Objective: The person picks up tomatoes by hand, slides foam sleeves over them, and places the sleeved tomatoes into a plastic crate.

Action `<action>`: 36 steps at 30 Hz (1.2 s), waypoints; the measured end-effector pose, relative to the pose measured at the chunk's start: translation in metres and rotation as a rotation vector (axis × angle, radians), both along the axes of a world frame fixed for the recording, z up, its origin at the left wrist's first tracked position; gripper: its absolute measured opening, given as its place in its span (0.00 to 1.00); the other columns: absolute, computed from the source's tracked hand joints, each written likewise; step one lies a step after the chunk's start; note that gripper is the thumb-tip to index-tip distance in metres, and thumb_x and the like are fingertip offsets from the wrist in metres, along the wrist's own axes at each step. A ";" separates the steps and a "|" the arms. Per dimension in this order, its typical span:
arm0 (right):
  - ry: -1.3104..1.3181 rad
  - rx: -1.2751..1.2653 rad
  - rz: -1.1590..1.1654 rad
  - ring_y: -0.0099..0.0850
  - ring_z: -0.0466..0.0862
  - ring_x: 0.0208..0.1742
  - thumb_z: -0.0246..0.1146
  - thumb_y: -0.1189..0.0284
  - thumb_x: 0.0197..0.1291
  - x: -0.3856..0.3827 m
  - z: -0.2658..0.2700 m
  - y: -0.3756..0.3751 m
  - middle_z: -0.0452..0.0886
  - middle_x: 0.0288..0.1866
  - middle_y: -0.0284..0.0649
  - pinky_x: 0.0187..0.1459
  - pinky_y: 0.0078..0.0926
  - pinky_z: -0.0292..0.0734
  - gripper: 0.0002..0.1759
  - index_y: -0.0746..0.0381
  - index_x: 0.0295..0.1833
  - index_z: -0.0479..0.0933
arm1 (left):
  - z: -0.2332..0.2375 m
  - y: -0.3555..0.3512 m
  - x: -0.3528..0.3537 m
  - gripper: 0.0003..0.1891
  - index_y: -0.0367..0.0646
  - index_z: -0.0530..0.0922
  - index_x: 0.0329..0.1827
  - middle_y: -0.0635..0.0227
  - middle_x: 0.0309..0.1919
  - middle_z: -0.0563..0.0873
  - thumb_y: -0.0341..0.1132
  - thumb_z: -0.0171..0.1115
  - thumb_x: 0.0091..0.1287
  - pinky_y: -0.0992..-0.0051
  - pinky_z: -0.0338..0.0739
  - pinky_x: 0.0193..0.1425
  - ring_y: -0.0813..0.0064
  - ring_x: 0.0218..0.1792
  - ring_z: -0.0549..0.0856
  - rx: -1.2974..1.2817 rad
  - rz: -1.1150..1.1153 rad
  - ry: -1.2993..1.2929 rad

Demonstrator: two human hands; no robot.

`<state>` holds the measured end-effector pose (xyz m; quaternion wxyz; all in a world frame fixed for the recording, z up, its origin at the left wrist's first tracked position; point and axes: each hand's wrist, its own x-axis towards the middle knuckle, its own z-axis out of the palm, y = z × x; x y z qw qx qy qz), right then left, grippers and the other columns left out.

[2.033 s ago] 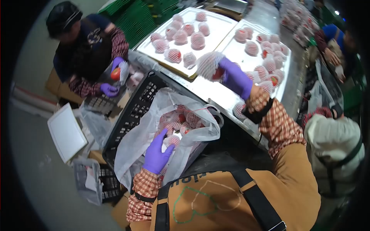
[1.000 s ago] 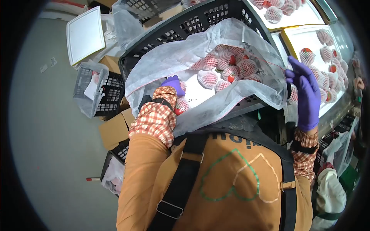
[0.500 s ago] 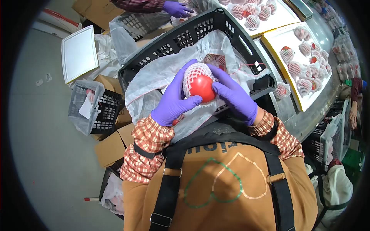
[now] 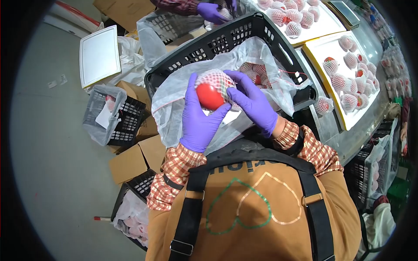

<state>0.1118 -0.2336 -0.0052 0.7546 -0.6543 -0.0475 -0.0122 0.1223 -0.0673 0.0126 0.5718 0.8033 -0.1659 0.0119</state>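
We have one red fruit (image 4: 210, 96) between our two hands, in front of the lined crate and just above it in view. Our left hand (image 4: 198, 119) curls round its left side with the thumb below, and our right hand (image 4: 257, 104) closes on its right side, fingers on the foam net (image 4: 215, 77) that covers its upper part. Beneath is one white bag (image 4: 174, 93) lining the large black crate (image 4: 200, 55); we see at least three netted fruits (image 4: 260, 70) in it, the rest hidden.

On the worktop (image 4: 339, 141) we count two white trays: the far tray (image 4: 327, 26) carries at least nine netted fruits, the near tray (image 4: 321, 48) at least twelve, and one netted fruit (image 4: 323, 105) lies just beside the near one.

Half a second ago the bare red face sat at the lower right of the net; now it is turned toward our left hand. A second ago our left hand was down in the bag and our right was spread beside the near tray; now both hold the fruit.
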 end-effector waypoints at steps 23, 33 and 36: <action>0.448 0.046 0.357 0.29 0.82 0.50 0.57 0.69 0.66 0.002 0.015 -0.068 0.81 0.51 0.40 0.51 0.29 0.79 0.21 0.69 0.60 0.73 | -0.005 0.013 0.012 0.29 0.36 0.60 0.71 0.60 0.71 0.65 0.40 0.50 0.70 0.64 0.70 0.67 0.69 0.65 0.72 -1.355 -0.209 0.816; 0.300 1.010 0.289 0.31 0.81 0.52 0.55 0.73 0.66 -0.025 0.012 -0.057 0.77 0.57 0.45 0.57 0.29 0.76 0.26 0.71 0.67 0.63 | -0.026 0.010 0.011 0.25 0.37 0.63 0.67 0.52 0.71 0.64 0.44 0.47 0.72 0.61 0.72 0.65 0.63 0.66 0.71 -1.466 -0.407 0.963; 0.173 0.967 0.284 0.30 0.81 0.51 0.55 0.77 0.63 -0.015 0.005 -0.061 0.77 0.57 0.46 0.57 0.27 0.77 0.25 0.71 0.66 0.63 | -0.030 0.013 0.012 0.27 0.38 0.61 0.69 0.51 0.70 0.64 0.45 0.47 0.73 0.54 0.70 0.67 0.57 0.68 0.68 -1.347 -0.245 1.068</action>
